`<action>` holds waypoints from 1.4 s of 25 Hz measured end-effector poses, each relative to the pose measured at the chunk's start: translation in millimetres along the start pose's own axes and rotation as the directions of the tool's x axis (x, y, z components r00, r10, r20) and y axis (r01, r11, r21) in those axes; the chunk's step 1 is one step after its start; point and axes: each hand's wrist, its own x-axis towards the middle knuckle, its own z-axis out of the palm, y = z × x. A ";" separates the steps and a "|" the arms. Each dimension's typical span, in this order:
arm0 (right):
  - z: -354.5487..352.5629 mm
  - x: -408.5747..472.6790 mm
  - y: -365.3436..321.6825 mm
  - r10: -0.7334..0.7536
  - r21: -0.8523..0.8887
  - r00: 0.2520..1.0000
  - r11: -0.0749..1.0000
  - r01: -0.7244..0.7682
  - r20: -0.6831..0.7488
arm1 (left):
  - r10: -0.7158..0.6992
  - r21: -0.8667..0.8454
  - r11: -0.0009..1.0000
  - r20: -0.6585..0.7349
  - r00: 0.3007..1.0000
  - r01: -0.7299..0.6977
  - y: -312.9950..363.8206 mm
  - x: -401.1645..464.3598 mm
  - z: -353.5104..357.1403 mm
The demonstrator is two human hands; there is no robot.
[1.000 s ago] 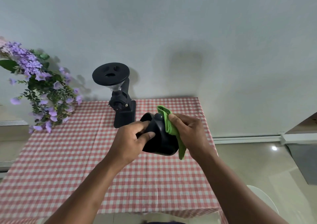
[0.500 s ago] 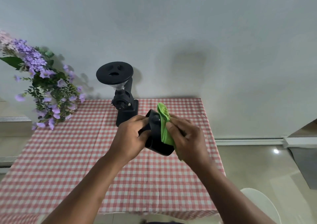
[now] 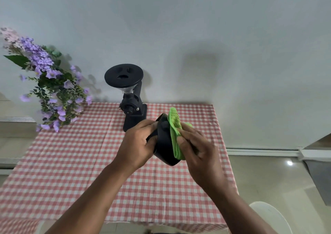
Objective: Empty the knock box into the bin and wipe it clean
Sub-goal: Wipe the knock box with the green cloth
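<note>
checkered table (image 3: 71,162): left hand (image 3: 138,146) grips knock box (image 3: 163,144) midair; right hand (image 3: 198,149) fingers clamp cloth (image 3: 174,126).

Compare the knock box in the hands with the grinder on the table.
The knock box is held tilted in the air, while the grinder stands upright on the checked tablecloth. A green cloth presses against the knock box; nothing touches the grinder. The grinder looks taller, the knock box squat. Both are black.

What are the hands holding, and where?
The left hand grips the black knock box by its side. The right hand presses a green cloth against its open end.
</note>
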 end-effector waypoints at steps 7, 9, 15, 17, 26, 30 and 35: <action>-25.5 53.3 -7.4 0.136 0.247 0.975 0.953 -0.177 0.175 | 0.117 -0.032 0.993 0.018 0.993 -0.116 7.8 -5.8 7.4; -28.6 46.3 -7.5 0.170 0.249 0.973 0.947 -0.205 0.155 | 0.122 -0.006 0.992 -0.066 0.990 -0.123 6.1 -1.2 8.5; -13.7 -1.9 3.3 0.071 0.083 0.997 0.994 -0.071 0.002 | 0.064 -0.032 0.997 -0.112 0.992 -0.068 2.0 -5.1 11.6; -18.7 9.9 0.9 0.196 0.267 0.980 0.944 -0.196 0.025 | 0.081 -0.040 0.995 -0.114 0.990 -0.086 3.7 -6.3 13.4; -15.1 13.9 -3.0 0.306 0.404 0.952 0.874 -0.270 -0.026 | -0.035 0.103 0.994 -0.104 0.994 0.046 16.5 -3.5 9.0; -11.5 13.1 -5.2 0.190 0.328 0.978 0.932 -0.152 -0.087 | -0.368 -0.357 0.864 0.033 0.929 0.355 20.0 3.9 2.7; -7.0 8.6 -3.5 0.056 0.188 0.991 0.982 -0.032 -0.124 | -0.653 -0.710 0.454 0.147 0.743 0.539 27.7 15.8 2.1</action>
